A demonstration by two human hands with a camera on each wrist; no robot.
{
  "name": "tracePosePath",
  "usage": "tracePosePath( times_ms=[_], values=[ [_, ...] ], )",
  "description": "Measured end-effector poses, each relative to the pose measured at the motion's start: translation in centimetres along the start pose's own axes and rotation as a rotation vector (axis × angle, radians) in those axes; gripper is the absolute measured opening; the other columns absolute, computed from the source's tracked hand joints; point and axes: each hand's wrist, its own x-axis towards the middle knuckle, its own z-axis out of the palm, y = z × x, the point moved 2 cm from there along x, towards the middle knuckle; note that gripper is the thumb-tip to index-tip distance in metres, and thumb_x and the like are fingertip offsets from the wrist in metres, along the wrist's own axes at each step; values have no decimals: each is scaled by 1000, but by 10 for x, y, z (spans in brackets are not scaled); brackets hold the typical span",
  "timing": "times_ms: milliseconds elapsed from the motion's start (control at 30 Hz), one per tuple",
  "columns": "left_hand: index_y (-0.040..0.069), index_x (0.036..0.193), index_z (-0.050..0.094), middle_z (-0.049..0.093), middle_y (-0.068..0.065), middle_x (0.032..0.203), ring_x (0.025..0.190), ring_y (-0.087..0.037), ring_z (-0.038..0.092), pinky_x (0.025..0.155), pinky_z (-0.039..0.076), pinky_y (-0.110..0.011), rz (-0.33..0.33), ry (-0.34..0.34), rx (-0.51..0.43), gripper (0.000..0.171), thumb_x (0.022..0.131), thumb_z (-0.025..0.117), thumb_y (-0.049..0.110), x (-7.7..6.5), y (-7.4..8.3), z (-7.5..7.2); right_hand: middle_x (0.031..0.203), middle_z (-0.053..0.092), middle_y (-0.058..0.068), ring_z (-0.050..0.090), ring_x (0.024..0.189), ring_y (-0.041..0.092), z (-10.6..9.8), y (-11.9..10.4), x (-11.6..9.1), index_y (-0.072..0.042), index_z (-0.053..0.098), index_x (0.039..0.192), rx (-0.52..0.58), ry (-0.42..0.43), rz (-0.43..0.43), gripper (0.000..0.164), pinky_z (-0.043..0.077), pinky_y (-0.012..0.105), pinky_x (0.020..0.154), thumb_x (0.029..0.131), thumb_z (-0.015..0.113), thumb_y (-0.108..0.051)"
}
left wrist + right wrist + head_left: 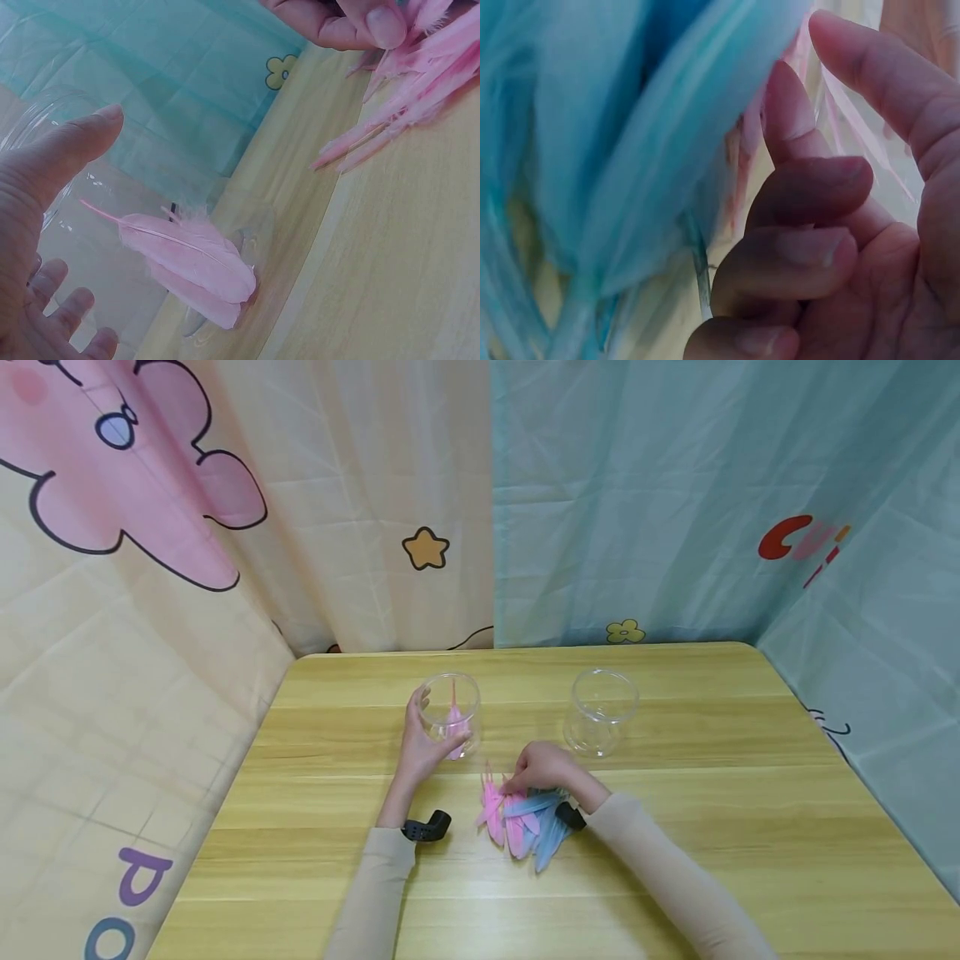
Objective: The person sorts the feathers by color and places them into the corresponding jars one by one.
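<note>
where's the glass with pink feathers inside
In the head view, that glass sits on the table left of centre, held by the left hand, with the feather pile to its lower right and the other glass farther right.

Near the frame's centre, a first jar (441, 712) with feathers (454, 728) inside stands left of a second jar (602, 717) on the worktop (750, 793); a feather pile (516, 833) lies below, between them.

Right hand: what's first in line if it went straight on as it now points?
Most likely the pink feathers: in the head view the right hand is directed right at them. Whether it touches them is unclear.
</note>
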Motion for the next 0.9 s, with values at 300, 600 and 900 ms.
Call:
tracePosePath(
  times_ms=[300, 600, 900],
  values=[
    [31, 149, 18, 27, -10, 149, 135, -31, 26, 100, 26, -62, -6, 4, -2, 109, 66, 88, 27, 0, 0, 0, 47, 52, -7, 36, 43, 7, 5, -2, 2, -14, 63, 51, 9, 9, 32, 38, 25, 22, 41, 75, 78, -40],
    [29, 149, 18, 26, -11, 149, 135, -31, 25, 101, 26, -60, -2, -1, -7, 109, 66, 88, 27, -1, -1, 1, 45, 47, -9, 32, 42, 6, 7, -2, 2, -13, 61, 50, 64, 8, 22, 36, 22, 21, 40, 73, 80, -34],
    [30, 149, 18, 26, -9, 149, 136, -31, 23, 100, 26, -62, 2, 0, -9, 108, 66, 88, 29, 0, -1, 0, 46, 43, -6, 27, 43, 7, 2, 7, 4, -7, 60, 53, 248, -6, 11, 35, 21, 22, 40, 75, 78, -27]
  ],
)
